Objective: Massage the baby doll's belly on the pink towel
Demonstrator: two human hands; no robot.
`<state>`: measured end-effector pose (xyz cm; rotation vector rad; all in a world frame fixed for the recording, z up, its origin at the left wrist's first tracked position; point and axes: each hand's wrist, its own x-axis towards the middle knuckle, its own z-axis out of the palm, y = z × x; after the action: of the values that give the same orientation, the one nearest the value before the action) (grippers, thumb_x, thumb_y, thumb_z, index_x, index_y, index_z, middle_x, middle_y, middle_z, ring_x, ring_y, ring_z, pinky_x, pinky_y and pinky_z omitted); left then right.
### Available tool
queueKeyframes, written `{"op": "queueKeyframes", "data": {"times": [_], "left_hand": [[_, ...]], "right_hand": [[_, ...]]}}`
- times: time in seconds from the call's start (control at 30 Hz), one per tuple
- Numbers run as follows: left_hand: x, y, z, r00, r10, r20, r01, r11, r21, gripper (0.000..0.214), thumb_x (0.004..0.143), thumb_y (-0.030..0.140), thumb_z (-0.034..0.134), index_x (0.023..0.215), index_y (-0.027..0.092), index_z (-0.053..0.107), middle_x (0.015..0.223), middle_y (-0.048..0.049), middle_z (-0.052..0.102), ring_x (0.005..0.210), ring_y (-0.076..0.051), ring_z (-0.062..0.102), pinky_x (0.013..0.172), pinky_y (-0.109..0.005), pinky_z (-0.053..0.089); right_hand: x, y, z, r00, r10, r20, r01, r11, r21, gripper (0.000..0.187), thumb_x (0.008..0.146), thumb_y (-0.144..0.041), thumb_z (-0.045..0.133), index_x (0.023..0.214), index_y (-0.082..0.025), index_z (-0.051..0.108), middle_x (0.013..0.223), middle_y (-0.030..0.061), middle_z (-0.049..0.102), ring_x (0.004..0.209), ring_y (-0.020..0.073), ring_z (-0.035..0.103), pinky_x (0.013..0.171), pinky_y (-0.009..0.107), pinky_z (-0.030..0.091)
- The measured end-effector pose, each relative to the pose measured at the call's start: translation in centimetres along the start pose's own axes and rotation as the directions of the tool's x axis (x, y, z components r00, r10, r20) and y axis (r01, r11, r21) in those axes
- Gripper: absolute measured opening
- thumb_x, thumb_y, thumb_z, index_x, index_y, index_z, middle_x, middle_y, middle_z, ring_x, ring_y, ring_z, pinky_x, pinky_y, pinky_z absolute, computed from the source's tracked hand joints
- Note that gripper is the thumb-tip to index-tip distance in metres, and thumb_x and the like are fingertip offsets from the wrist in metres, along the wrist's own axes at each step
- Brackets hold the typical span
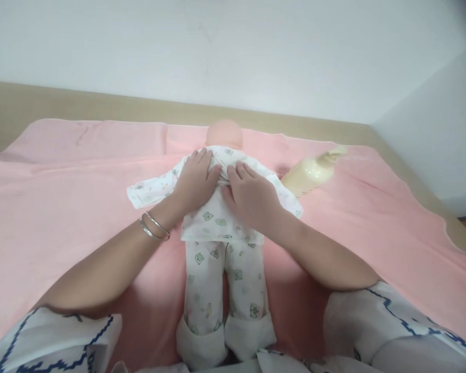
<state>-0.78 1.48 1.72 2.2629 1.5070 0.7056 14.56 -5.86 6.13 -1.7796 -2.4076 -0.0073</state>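
Observation:
A baby doll lies stretched out on a pink cloth, its bare round head (pixel 224 133) at the far end. It wears a white long-sleeved shirt (pixel 213 223) and matching trousers (pixel 205 280), both printed with small green animals. My left hand (pixel 197 178) rests flat on the upper left of the shirt, fingers extended. On the other side, my right hand (pixel 252 194) lies on the shirt with its fingers stretched toward the middle. Between the two hands the fabric is wrinkled. The doll's face is not visible, and its hands are hidden by the sleeves.
The pink cloth (pixel 81 207) spreads over a light wooden table (pixel 140 106) against a white wall. To the doll's right lies a pale yellow, shiny, inflated-looking object (pixel 310 172) with a narrow end. The trouser cuffs are turned up near my body.

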Motion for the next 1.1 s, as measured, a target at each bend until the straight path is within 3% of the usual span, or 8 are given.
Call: {"op": "queueKeyframes", "data": {"times": [0.2,0.37,0.5,0.6,0.83,0.97,1.1], "left_hand": [[-1.7,2.1,-0.7,0.998,0.052,-0.043,-0.046,0.990,0.137,0.053,0.104,0.030,0.027,0.143,0.003,0.051,0.153,-0.0229,0.053,0.148,-0.032,0.044,0.127,-0.055,0.033],[-3.0,4.4,-2.3,0.996,0.061,0.063,-0.067,0.992,0.108,0.051,0.099,0.017,0.027,0.138,0.005,0.058,0.150,-0.0175,0.058,0.150,-0.028,0.044,0.128,-0.050,0.036],[-3.3,5.2,-2.9,0.990,0.059,0.128,-0.070,0.994,0.082,0.052,0.098,0.015,0.026,0.138,0.007,0.058,0.149,-0.0139,0.059,0.151,-0.028,0.042,0.128,-0.051,0.035],[-2.9,4.7,-2.8,0.990,0.053,0.130,-0.062,0.996,0.065,0.051,0.099,0.017,0.026,0.137,0.008,0.058,0.152,-0.0139,0.057,0.151,-0.030,0.042,0.126,-0.053,0.037],[-0.7,2.0,-1.8,0.999,0.033,0.040,-0.033,0.999,0.001,0.045,0.104,0.027,0.026,0.111,0.014,0.068,0.137,-0.0127,0.066,0.135,-0.028,0.057,0.121,-0.049,0.044],[0.0,1.0,-0.6,0.999,0.036,-0.013,-0.035,0.999,0.011,0.048,0.104,0.029,0.025,0.123,0.009,0.064,0.145,-0.0162,0.061,0.142,-0.029,0.051,0.127,-0.051,0.036],[-0.2,0.7,0.3,0.997,0.045,-0.055,-0.041,0.997,0.070,0.056,0.104,0.029,0.021,0.139,0.002,0.055,0.155,-0.0202,0.052,0.149,-0.030,0.043,0.131,-0.051,0.028]], "right_hand": [[2.0,1.6,0.8,0.997,0.070,-0.013,-0.068,0.991,0.114,0.064,0.104,-0.034,0.030,0.152,0.007,0.041,0.158,0.0260,0.045,0.152,0.0348,0.041,0.125,0.049,0.037],[2.8,2.3,1.7,0.994,0.098,-0.039,-0.089,0.975,0.202,0.066,0.102,-0.035,0.033,0.150,0.009,0.041,0.160,0.0272,0.042,0.154,0.0356,0.036,0.128,0.051,0.032],[3.1,2.5,1.9,0.991,0.132,-0.013,-0.125,0.963,0.239,0.073,0.101,-0.036,0.035,0.155,0.011,0.029,0.166,0.0271,0.030,0.159,0.0343,0.026,0.132,0.052,0.024],[2.8,2.3,1.9,0.993,0.120,-0.007,-0.116,0.973,0.198,0.071,0.101,-0.035,0.036,0.155,0.010,0.031,0.165,0.0264,0.032,0.158,0.0349,0.027,0.132,0.050,0.024],[0.5,0.3,1.1,0.998,0.039,-0.055,-0.042,0.998,-0.056,0.062,0.104,-0.030,0.034,0.150,0.011,0.043,0.152,0.0297,0.051,0.146,0.0385,0.048,0.124,0.051,0.038],[-0.7,-0.8,0.3,1.000,0.004,-0.017,-0.007,0.988,-0.157,0.060,0.106,-0.030,0.032,0.147,0.011,0.047,0.146,0.0310,0.056,0.141,0.0404,0.053,0.120,0.051,0.042],[-0.4,-0.3,-0.1,1.000,0.001,-0.012,-0.002,0.996,-0.089,0.059,0.104,-0.029,0.033,0.147,0.009,0.048,0.149,0.0295,0.055,0.145,0.0385,0.049,0.122,0.050,0.040]]}}
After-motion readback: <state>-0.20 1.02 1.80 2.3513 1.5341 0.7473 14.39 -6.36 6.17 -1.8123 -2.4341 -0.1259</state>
